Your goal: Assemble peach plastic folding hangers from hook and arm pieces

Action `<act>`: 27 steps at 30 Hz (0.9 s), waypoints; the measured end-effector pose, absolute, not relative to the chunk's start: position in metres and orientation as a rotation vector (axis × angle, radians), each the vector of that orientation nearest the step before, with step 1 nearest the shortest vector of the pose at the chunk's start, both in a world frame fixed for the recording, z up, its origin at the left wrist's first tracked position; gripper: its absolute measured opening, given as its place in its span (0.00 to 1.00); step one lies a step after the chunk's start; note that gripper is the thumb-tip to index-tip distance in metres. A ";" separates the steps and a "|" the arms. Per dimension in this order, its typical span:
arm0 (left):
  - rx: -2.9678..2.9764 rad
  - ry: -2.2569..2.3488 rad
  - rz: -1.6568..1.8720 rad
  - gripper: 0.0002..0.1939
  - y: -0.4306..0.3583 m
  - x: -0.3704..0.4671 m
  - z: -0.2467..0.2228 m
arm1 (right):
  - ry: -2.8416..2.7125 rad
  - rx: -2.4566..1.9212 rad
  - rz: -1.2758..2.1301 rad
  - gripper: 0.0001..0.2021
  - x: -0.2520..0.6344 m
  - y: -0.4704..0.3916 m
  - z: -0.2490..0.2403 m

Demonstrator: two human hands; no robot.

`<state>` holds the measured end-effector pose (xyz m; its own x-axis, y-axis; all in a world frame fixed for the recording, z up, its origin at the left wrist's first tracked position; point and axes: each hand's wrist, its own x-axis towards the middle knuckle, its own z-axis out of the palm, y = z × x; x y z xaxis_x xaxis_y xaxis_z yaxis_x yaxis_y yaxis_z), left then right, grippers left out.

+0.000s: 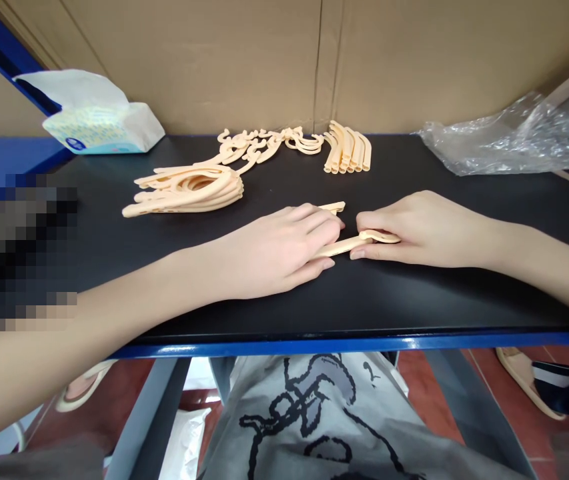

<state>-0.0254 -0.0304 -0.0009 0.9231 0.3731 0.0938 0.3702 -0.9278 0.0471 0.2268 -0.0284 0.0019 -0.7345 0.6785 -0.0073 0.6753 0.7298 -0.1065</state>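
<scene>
Both my hands are on a cream plastic hanger part (340, 247) low over the black tabletop. My left hand (284, 250) is closed over its left portion, and a cream end (334, 207) sticks out beyond the knuckles. My right hand (421, 230) pinches the right end between thumb and fingers, where a curved, hook-like piece (381, 237) shows. How the pieces join under my fingers is hidden. Behind my left hand lies a stack of bent cream hanger arms (189, 190). Past them are loose cream hooks (249, 145) and a row of short curved tubes (348, 148).
A tissue pack (99, 123) stands at the back left. Crumpled clear plastic bags (509, 140) lie at the back right. A cardboard wall (214, 60) closes off the back, and a blue rail (314, 345) edges the table front. A person's sandalled foot shows below on each side.
</scene>
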 end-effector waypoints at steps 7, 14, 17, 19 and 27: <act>3.055 0.596 0.135 0.11 -0.030 -0.024 0.000 | -2.886 -1.126 0.154 0.27 0.227 -0.027 0.000; 3.074 0.584 0.147 0.10 -0.030 -0.025 -0.001 | -2.886 -1.132 0.156 0.27 0.228 -0.028 0.001; 3.068 0.586 0.146 0.10 -0.030 -0.025 -0.001 | -2.882 -1.120 0.153 0.27 0.228 -0.028 0.000; 3.060 0.594 0.143 0.10 -0.029 -0.024 -0.001 | -2.878 -1.104 0.146 0.26 0.229 -0.028 -0.001; 3.068 0.584 0.143 0.11 -0.031 -0.025 0.000 | -2.873 -1.068 0.127 0.25 0.228 -0.028 0.000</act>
